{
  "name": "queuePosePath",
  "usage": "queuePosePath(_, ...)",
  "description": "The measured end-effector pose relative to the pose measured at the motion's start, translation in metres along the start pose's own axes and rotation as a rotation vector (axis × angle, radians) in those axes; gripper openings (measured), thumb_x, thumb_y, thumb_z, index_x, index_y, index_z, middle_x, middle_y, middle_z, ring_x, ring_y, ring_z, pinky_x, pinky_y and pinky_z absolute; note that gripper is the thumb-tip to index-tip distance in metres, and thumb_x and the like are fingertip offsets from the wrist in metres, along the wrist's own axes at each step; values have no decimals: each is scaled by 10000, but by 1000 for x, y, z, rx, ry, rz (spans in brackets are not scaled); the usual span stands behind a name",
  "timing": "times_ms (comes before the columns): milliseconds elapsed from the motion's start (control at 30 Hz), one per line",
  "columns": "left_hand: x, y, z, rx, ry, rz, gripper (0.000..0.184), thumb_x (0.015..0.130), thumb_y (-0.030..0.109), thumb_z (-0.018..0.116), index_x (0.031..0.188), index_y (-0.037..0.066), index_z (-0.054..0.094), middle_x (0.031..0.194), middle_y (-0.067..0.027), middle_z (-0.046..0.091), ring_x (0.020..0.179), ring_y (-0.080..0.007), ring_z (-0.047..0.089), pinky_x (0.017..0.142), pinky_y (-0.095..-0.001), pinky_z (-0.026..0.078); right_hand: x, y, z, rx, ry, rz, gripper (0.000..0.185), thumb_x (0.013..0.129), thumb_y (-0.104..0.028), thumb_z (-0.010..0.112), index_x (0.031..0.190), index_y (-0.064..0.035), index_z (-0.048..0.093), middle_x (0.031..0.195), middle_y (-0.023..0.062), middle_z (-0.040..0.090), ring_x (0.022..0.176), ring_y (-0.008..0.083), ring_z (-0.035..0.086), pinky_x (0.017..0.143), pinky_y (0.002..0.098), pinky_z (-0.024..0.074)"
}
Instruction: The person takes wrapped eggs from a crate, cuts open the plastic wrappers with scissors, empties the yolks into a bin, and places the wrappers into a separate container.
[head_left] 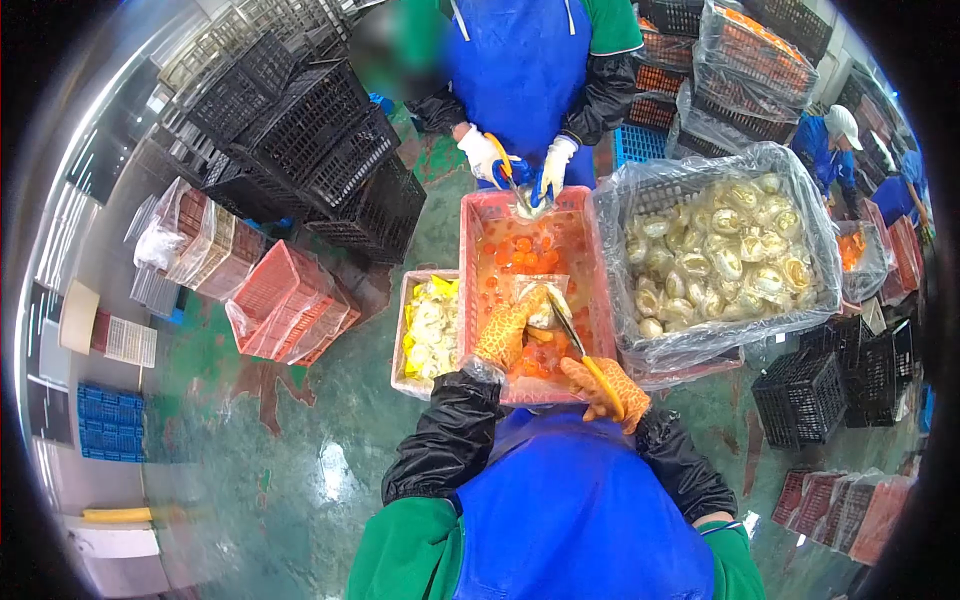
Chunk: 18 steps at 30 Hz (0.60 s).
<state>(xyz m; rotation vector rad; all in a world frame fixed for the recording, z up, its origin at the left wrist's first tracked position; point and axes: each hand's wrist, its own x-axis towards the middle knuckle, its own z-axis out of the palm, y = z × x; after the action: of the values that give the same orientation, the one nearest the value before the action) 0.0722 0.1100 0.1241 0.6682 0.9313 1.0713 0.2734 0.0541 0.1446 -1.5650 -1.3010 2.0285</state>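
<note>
My left hand (510,330), in an orange patterned glove, grips a pale scallop (543,310) over the red tub (468,300). Held in my right hand (603,388), gloved alike, is a knife (609,392) with a thin yellow handle. Its dark blade slants up and left against the shell; the exact contact is hidden. Cloudy water fills the tub, with orange round pieces (522,255) in it. Across from me, a co-worker's white-gloved hands (552,170) hold another shell and an orange-handled tool (499,158) at the tub's far end.
A plastic-lined crate (625,345) heaped with scallops (715,245) stands right of the tub. On the left, a smaller crate (397,375) holds pale pieces (433,330). Black crates (300,130) are stacked back left; a red lined crate (285,310) is nearer. More people (830,150) stand far right.
</note>
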Motion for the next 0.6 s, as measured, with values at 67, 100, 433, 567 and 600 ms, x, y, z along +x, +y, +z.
queuePosePath(67,6,-9,-11,-11,-29,7,260,939,263,552,1072,50,620,914,-13,643,754,-105,610,580,-215,488,-5,-2,-10,144,-169,-15,517,883,-530,569,963,-20,567,674,35,504,404,103,425,461,290,525)
queuePosePath(100,9,-16,-13,-34,16,18,235,937,254,552,1042,56,622,873,-8,633,710,-102,599,529,-207,464,0,5,-15,141,-233,-23,480,888,-539,553,850,-61,538,544,-18,399,372,88,369,430,281,488)
queuePosePath(433,34,-61,-29,589,52,488,310,920,253,582,1129,24,570,843,-47,632,656,-136,604,481,-245,478,28,29,-9,721,-775,84,542,908,-619,449,722,-114,510,448,-48,347,322,88,317,419,302,385)
queuePosePath(567,10,-24,4,564,364,246,369,870,317,636,1001,-28,621,770,-131,650,684,-207,646,519,-352,516,32,25,5,707,-552,192,542,898,-626,460,732,-114,520,447,-56,328,323,90,289,418,312,376)
queuePosePath(600,10,-23,4,564,363,246,369,870,317,636,1001,-28,621,770,-131,650,684,-207,646,519,-352,516,33,25,5,707,-551,192,542,898,-626,460,732,-114,520,447,-56,328,323,90,289,418,312,376)
